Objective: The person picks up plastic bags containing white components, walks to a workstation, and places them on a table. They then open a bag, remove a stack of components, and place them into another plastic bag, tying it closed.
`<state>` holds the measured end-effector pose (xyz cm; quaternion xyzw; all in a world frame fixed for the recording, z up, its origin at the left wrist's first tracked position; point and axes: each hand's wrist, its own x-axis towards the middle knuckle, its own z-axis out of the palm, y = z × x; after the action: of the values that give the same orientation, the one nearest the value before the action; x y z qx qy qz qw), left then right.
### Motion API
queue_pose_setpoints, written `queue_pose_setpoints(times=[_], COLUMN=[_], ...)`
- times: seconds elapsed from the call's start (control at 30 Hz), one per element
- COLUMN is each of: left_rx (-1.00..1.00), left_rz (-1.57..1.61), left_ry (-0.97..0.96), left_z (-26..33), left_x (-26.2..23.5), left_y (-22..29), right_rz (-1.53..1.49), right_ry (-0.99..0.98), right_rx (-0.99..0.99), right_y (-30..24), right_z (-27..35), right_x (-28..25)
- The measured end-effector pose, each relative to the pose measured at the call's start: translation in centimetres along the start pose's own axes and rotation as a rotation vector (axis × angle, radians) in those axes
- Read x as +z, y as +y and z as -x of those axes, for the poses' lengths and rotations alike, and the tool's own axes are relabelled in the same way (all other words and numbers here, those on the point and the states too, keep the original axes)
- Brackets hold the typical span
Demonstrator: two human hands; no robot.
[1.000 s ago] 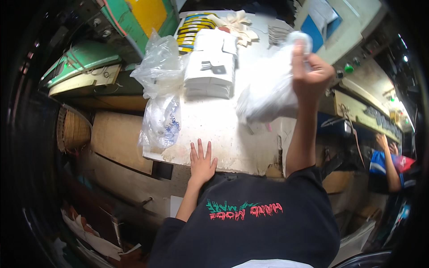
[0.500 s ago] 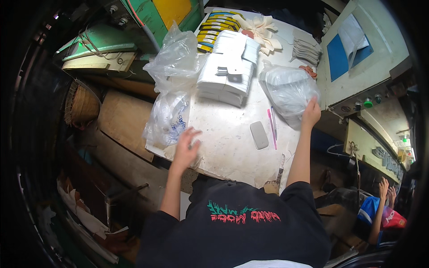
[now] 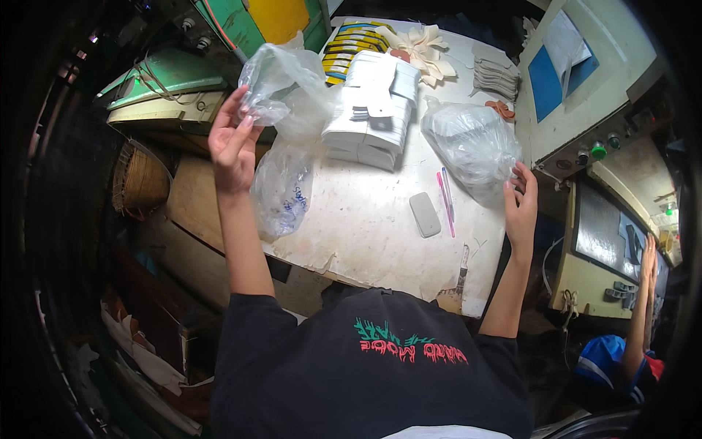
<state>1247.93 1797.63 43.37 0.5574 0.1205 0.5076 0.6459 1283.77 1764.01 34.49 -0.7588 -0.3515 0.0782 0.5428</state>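
Your left hand (image 3: 232, 143) is raised in the upper left of the frame, fingers pinched on the edge of a crumpled clear plastic bag (image 3: 281, 84) that bunches up just above and right of it. Below that hand, a second clear bag with blue print (image 3: 281, 189) lies flat over the left edge of the white worktable (image 3: 365, 227), partly hanging off it.

Your right hand (image 3: 521, 201) sits at the right-centre of the frame, at the table's right edge, fingers spread and loose rather than clenched, their tips touching the lower right side of a filled clear bag (image 3: 470, 146) that rests on the table. It is touching the bag, not gripping it.

Between the two hands, toward the top centre, stands a stack of white cut pieces (image 3: 373, 121), just right of the bag you hold. Behind it, at the top of the frame, lie a pile of yellow-and-dark striped pieces (image 3: 351, 47) and a fan of cream petal-shaped cutouts (image 3: 428, 55).

In the middle of the table, near your right hand, a small grey block (image 3: 425, 214) lies beside a pink pen (image 3: 445, 201). To the far right of the frame a beige machine panel with a green button (image 3: 598, 151) stands next to the table. At the lower right, another person's raised forearm (image 3: 643, 293) is in view, well apart from your hands.
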Motion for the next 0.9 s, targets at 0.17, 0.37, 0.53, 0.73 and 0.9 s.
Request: queue_pose_setpoints(times=[0.17, 0.37, 0.53, 0.73, 0.9], left_rx=[0.286, 0.250, 0.088, -0.322, -0.707], left_rz=[-0.241, -0.482, -0.650, -1.475, -1.387], left_ry=[-0.354, -0.674, -0.574, -0.484, -0.104], left_z=[3.4, 7.4, 8.4, 10.6, 17.2], left_x=[5.3, 8.1, 8.1, 0.6, -6.6], left_y=[8.0, 10.3, 8.9, 2.8, 1.9], right_rz=[-0.147, -0.238, -0.173, 0.015, -0.047], right_ry=[-0.163, -0.524, -0.609, -0.944, -1.022], right_rx=[-0.142, -0.339, -0.606, -0.497, -0.275], right_y=[-5.4, -10.9, -11.8, -8.2, -6.6], right_z=[2.0, 5.6, 8.2, 9.7, 9.5], right_x=[3.0, 11.6, 17.5, 20.3, 19.6])
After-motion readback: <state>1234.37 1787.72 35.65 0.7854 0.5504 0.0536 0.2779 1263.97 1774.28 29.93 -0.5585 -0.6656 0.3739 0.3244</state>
